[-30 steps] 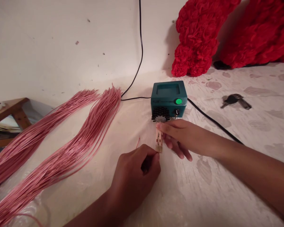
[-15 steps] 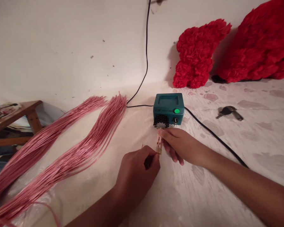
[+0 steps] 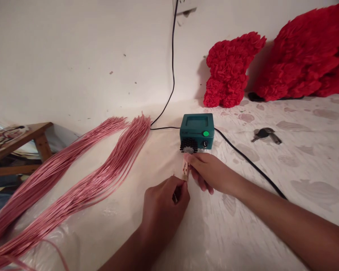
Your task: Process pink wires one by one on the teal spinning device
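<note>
Your left hand (image 3: pixel 166 205), fingertips at the pale clip's (image 3: pixel 185 168) lower end — can't tell what that grip grasps | your right hand (image 3: pixel 207 169), grip pinching its upper part | little has changed: clip still between your hands, same hold continuing | beyond, just ahead: black toothed wheel (image 3: pixel 189 144), teal box (image 3: pixel 197 130)

Dim, warmish light, soft shadow on the wall (image 3: pixel 73 41), blur toward the edges
</note>
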A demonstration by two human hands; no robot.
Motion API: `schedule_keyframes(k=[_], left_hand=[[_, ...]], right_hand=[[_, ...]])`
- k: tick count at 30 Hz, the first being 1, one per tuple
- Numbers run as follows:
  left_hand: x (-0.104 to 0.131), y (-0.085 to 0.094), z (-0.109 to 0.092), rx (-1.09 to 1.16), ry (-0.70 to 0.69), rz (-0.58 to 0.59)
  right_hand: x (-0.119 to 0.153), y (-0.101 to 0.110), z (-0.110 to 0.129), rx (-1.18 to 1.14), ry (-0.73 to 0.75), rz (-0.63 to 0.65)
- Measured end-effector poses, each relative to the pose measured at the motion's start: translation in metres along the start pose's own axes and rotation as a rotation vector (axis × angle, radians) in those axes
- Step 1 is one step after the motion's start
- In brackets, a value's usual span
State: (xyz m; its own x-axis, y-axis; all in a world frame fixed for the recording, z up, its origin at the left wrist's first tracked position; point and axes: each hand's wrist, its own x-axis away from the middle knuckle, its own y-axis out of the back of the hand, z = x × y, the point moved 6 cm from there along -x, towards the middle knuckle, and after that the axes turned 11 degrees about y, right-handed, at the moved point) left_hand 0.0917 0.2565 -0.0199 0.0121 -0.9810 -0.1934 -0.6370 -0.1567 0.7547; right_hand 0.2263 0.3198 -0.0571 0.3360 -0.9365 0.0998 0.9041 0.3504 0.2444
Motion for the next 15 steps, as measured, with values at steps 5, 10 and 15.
schedule_keyframes(k=[5,10,15], left_hand=[[0.0004,-0.0004,-0.0005,-0.009,-0.008,-0.001],[-0.0003,0.0004,-0.0009,-0.007,-0.019,-0.015],[0.0000,0.0007,-0.0003,-0.026,0.007,-0.002]], right_hand=[[0.0016,-0.0002,-0.0002,0.004,-0.005,0.011],[0.0024,0.0004,0.0020,0.009,-0.006,0.013],[0.0036,0.0000,0.0041,0.037,-0.006,0.012]])
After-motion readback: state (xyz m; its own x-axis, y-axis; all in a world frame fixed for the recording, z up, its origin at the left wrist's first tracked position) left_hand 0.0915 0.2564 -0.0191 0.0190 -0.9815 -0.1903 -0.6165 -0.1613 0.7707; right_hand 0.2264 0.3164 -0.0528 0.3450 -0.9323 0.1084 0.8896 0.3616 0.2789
